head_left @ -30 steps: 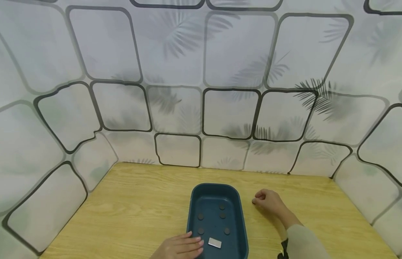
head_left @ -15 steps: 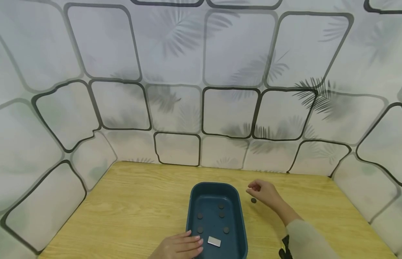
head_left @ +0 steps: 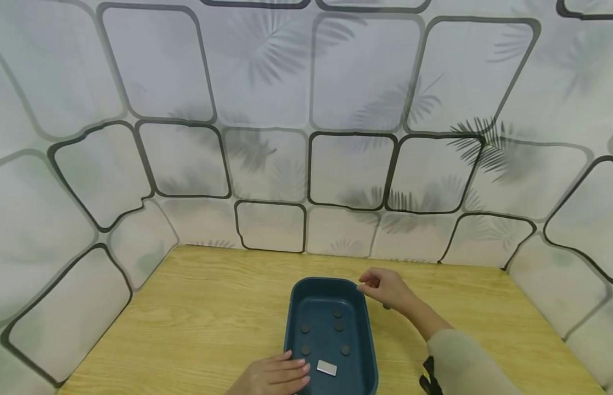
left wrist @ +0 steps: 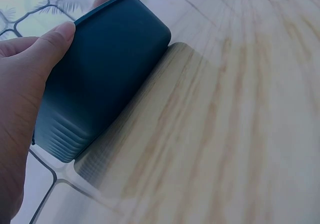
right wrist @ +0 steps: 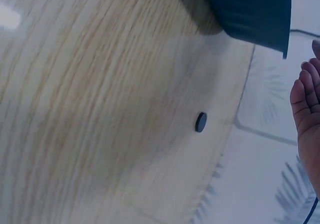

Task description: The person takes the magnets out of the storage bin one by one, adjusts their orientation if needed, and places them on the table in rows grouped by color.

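A dark blue rectangular tray [head_left: 324,339] stands on the table, with several small dark round discs [head_left: 345,350] and a silvery-white rectangular block [head_left: 327,367] inside. My left hand [head_left: 274,375] holds the tray's left wall, its fingers reaching over the rim; in the left wrist view the thumb [left wrist: 62,33] lies against the rim. Over the tray's far right corner is my right hand [head_left: 387,288], fingers loosely bent and nothing visible in them. Another dark disc [right wrist: 201,122] lies on the table right of the tray, partly covered by this hand in the head view.
The light wood table [head_left: 222,307] reaches back to a pale wall covering [head_left: 341,233] printed with dark outlines and leaves. That covering also closes off the left and right sides. A dark ribbon [head_left: 429,377] hangs by the right sleeve [head_left: 464,359].
My right hand has lifted off the disc on the table and moved left and away to the tray's far corner. That disc has stayed in place. The left hand has kept its hold.
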Demonstrator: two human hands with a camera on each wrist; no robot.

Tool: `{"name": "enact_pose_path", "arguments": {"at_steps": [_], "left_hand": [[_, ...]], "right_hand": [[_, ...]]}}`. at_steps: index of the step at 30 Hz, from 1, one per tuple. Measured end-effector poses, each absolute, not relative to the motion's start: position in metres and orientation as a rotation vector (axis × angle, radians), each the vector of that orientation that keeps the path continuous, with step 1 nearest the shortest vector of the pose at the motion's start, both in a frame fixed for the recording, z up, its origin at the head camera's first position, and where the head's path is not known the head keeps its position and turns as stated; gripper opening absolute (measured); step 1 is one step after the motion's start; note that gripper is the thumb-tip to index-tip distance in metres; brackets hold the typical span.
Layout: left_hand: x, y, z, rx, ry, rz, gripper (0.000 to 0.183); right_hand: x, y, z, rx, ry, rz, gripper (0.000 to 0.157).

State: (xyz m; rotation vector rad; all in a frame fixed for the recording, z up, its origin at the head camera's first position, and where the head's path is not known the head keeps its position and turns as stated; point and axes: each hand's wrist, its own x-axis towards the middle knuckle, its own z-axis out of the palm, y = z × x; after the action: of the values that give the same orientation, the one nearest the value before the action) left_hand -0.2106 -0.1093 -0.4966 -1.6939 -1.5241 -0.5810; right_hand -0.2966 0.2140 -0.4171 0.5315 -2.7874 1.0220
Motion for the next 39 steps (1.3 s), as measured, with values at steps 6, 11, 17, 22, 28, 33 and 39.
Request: {"name": "enact_pose_path", "arguments": {"at_steps": [6, 11, 17, 22, 28, 33, 39], "left_hand": [[-0.210, -0.110, -0.499, -1.676, -1.556, -0.595, 0.032], [-0.211, -0.109, -0.498, -1.686, -1.542, -0.582, 0.034], [-0.212, -0.109, -0.496, -1.696, -1.509, -0.540, 0.034], [-0.212, -0.109, -0.496, -1.696, -1.515, -0.552, 0.034], [-0.211, -0.109, -0.496, -1.689, -1.528, -0.583, 0.033], [-0.209, -0.108, -0.497, -1.676, -1.546, -0.593, 0.032], [-0.206, -0.109, -0.498, -1.662, -1.603, -0.612, 0.032]], "right_hand": [[-0.298, 0.198, -0.403, 0.654, -2.806, 0.982, 0.020], [-0.298, 0.183, -0.390, 0.711, -2.821, 0.951, 0.021], [-0.301, 0.160, -0.383, 0.573, -2.870, 0.977, 0.018], [-0.302, 0.141, -0.381, 0.488, -2.917, 1.105, 0.016], [-0.302, 0.125, -0.381, 0.410, -2.955, 1.379, 0.017], [-0.303, 0.124, -0.389, 0.573, -2.968, 1.638, 0.021], [-0.305, 0.121, -0.406, 0.722, -3.063, 1.646, 0.022]]}}
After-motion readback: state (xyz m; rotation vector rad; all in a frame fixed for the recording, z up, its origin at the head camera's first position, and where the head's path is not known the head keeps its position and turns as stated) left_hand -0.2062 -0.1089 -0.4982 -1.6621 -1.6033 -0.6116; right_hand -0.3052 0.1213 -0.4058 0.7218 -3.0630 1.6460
